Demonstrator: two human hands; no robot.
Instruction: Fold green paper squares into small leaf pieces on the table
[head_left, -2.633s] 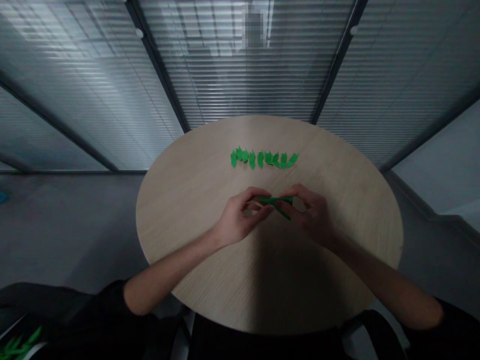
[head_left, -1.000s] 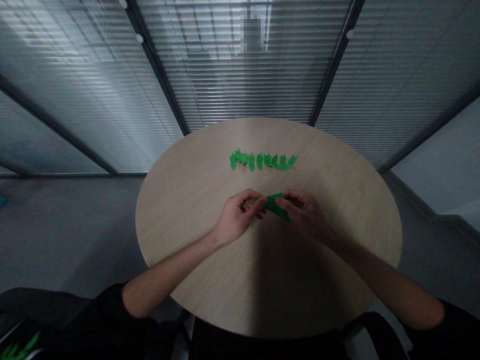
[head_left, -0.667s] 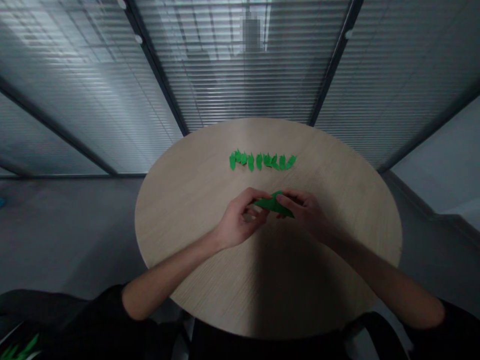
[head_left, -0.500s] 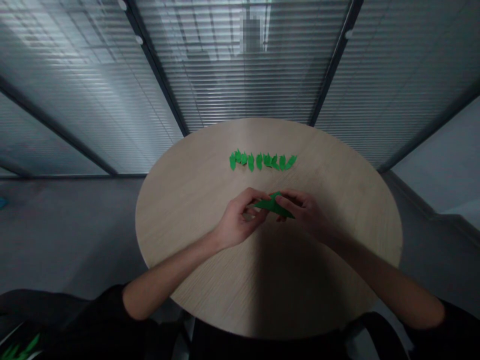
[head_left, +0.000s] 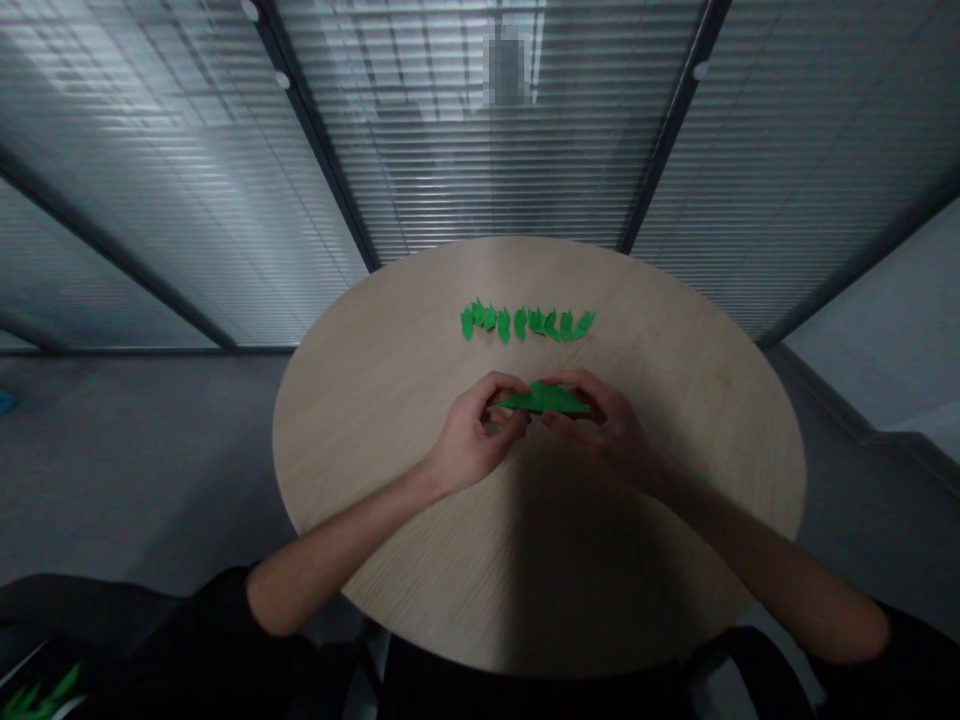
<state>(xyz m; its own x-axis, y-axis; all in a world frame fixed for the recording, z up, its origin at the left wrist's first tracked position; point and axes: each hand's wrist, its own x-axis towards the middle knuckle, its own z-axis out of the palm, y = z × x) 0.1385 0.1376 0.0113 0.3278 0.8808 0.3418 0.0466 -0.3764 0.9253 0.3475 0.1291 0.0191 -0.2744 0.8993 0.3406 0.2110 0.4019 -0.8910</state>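
Observation:
A folded piece of green paper (head_left: 544,400) is pinched between my left hand (head_left: 480,430) and my right hand (head_left: 604,425). It forms a flat, narrow triangle, and the fingers of both hands hide its middle underside. Farther across the round wooden table (head_left: 390,400) lies a tight row of several small green paper leaves (head_left: 523,323), some overlapping. Neither hand touches that row.
Slatted blinds on glass panels (head_left: 487,150) stand behind the table. Grey floor surrounds it. Several green leaf shapes (head_left: 37,695) show at the lower left corner, beside my dark sleeve (head_left: 225,640).
The green paper has gone from a long strip, through a bent shape, to a flatter triangle lying level. My fingertips have drawn closer together around it.

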